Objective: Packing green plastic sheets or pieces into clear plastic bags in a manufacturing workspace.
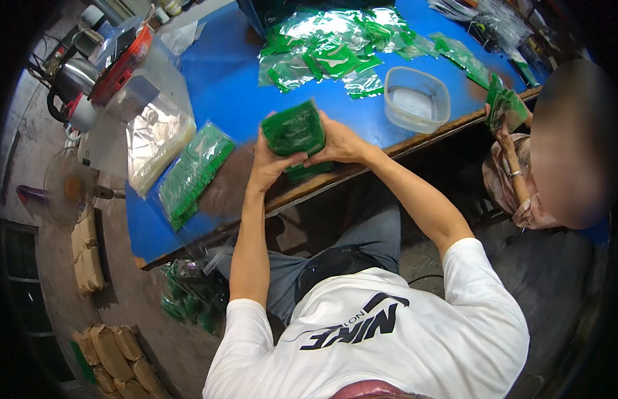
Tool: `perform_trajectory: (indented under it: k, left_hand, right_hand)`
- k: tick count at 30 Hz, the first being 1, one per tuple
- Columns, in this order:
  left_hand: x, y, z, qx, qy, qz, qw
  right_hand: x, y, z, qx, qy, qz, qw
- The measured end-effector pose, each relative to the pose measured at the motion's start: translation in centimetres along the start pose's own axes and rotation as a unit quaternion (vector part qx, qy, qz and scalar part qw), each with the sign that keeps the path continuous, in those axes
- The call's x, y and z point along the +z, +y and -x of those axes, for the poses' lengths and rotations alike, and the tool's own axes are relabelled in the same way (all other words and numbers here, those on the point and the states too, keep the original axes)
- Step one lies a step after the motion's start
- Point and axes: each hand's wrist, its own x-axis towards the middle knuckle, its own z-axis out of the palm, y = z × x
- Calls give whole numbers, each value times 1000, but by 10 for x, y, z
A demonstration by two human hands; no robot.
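Both hands hold a thick green bundle [294, 130], probably stacked flat packets, above the near edge of the blue table [222, 73]. My left hand [266, 165] grips its left and lower side, fingers wrapped round. From the right, my right hand [341, 141] closes on the same bundle, and the thumbs come close together below it. More green shows just under my hands, partly hidden. Beyond the bundle lies a loose heap of shiny clear packets with green edges [329, 56]. A long clear bag filled with green packets [197, 169] lies left of my left forearm.
Right of the heap stands a clear plastic tub [415, 100]. A co-worker's hand [502, 126] holds green packets at the table's right. At left are a clear bin [156, 100], a kettle [76, 76] and a fan [70, 186]. Brown wrapped parcels [116, 352] sit on the floor.
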Motion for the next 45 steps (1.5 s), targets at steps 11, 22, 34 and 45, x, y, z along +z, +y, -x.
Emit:
perform_trajectory:
  k: [11, 22, 34, 45]
  left_hand:
    - [10, -2, 2, -7, 139, -51, 989]
    - [10, -5, -1, -3, 117, -54, 992]
    - [16, -1, 5, -1, 21, 18, 1000]
    - [14, -9, -2, 4, 38, 26, 999]
  right_hand:
    - [13, -9, 8, -89, 60, 67, 992]
    - [13, -12, 8, -52, 50, 68, 995]
    - [5, 4, 3, -59, 24, 54, 996]
    - [0, 0, 6, -43, -3, 54, 998]
